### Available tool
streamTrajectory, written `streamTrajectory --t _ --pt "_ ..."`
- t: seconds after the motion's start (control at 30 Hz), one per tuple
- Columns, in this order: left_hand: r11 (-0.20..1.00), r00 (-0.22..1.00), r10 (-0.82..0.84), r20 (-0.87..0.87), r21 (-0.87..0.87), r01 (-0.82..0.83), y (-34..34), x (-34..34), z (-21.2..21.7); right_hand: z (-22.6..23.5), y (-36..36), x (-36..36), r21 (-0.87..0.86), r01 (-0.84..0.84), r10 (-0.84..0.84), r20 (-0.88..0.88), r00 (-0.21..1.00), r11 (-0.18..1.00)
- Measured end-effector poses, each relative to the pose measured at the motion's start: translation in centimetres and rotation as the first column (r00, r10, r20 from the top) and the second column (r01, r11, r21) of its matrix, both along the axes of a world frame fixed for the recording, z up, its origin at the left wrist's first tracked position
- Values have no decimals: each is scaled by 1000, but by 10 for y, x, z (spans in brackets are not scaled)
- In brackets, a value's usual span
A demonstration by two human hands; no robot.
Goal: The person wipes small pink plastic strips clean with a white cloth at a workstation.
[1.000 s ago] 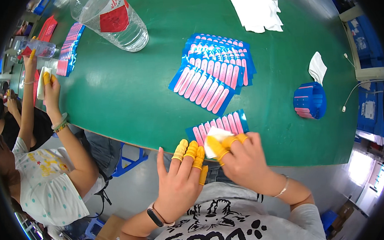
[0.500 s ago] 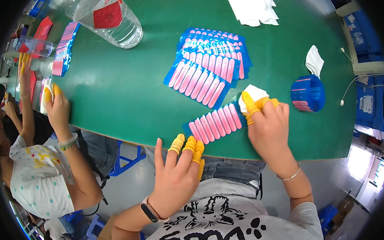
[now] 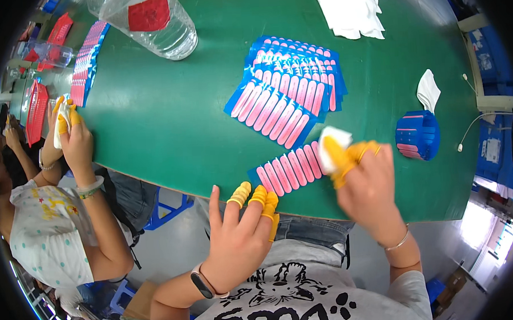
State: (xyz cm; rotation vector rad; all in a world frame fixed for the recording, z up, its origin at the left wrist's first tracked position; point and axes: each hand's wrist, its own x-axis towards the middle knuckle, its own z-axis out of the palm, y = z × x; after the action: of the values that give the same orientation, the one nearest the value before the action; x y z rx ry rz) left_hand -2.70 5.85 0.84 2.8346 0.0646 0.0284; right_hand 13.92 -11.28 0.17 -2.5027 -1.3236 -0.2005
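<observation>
A blue sheet with a row of pink rounded strips (image 3: 288, 169) lies near the table's front edge. My left hand (image 3: 239, 226), with yellow finger cots on several fingers, rests at the sheet's left end, fingers stretched and apart. In my right hand (image 3: 367, 175), also in yellow finger cots, a folded white cloth (image 3: 330, 143) is pinched; it is over the sheet's right end and slightly blurred. Beyond the sheet lies a fanned pile of similar blue-and-pink sheets (image 3: 288, 90). Right of my right hand stands a curled blue sheet with pink strips (image 3: 417, 136).
A clear plastic container of water with a red label (image 3: 168, 35) stands at the far left. White cloths (image 3: 350, 10) lie at the back, another (image 3: 428, 90) at the right. On the left, a co-worker's hand (image 3: 77, 142) holds white cloth near more sheets (image 3: 86, 67) and red baskets (image 3: 37, 112).
My right hand has shifted slightly right and down, tilting with the white cloth over the sheet's right end. My left hand stays at the left end. The co-worker's raised hand has come down to the cloth.
</observation>
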Motion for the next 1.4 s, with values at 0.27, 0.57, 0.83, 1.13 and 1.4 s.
streamTrajectory --t 0.27,0.57,0.83,1.13,1.4 --pt "1000 1000 -18 6 -7 18 1 2 1 -9 21 -2 37 -13 14 -15 1000 999" --pt "996 999 34 36 -81 -31 -1 -2 -3 -13 45 -10 65 -231 236 -88 968 971" --pt "990 995 78 67 -126 -69 -6 -8 -11 -11 42 2 124 -175 184 -69 980 977" --pt "994 998 49 47 -100 -44 -4 -7 -7 -21 21 20 93 -62 63 -9 998 994" --pt "995 999 46 21 -89 -44 -6 -6 -5 -16 14 18 66 -95 96 -11 995 993"
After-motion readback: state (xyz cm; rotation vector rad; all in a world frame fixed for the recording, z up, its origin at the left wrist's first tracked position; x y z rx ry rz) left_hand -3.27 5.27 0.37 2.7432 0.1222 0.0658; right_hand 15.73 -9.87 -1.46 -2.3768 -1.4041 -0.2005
